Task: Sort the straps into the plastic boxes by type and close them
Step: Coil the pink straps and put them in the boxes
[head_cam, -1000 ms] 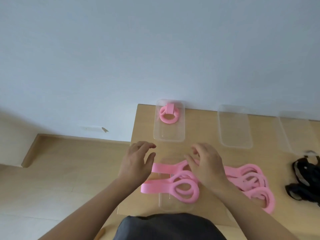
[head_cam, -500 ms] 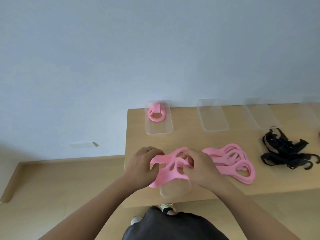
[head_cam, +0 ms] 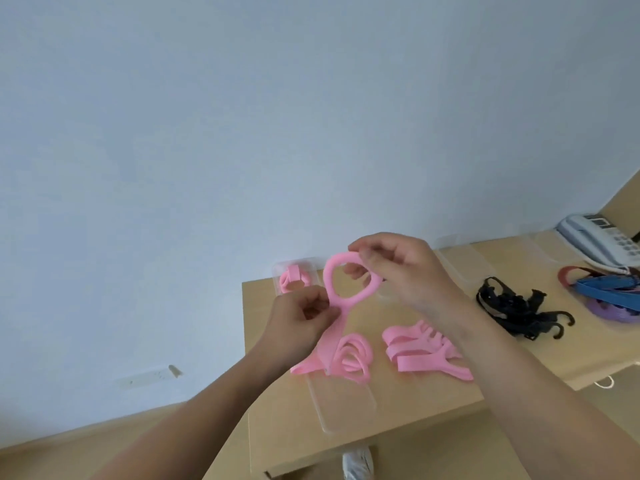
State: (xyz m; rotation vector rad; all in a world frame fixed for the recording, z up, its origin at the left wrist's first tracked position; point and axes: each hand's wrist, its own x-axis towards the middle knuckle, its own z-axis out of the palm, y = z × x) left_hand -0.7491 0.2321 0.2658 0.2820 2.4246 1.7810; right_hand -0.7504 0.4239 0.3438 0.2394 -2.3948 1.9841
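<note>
I hold one pink strap (head_cam: 333,289) up above the table. My right hand (head_cam: 401,268) pinches the top of its loop, and my left hand (head_cam: 298,320) grips its neck below the loop. Its tail hangs down to a clear plastic box (head_cam: 343,403) near the front edge, where another coiled pink strap (head_cam: 353,358) lies. A pile of pink straps (head_cam: 426,351) sits to the right of it. A second clear box (head_cam: 294,278) at the back left holds a rolled pink strap.
Black straps (head_cam: 516,310) lie in a heap at mid right, blue and purple straps (head_cam: 609,292) farther right. Clear boxes (head_cam: 460,268) line the back edge by the wall. A white telephone (head_cam: 599,240) stands at the far right corner. The table (head_cam: 277,427) ends just left of my left hand.
Both hands have lifted one pink strap off the front box and raised it above the table. The view has swung left and up, bringing the blue straps and telephone into sight.
</note>
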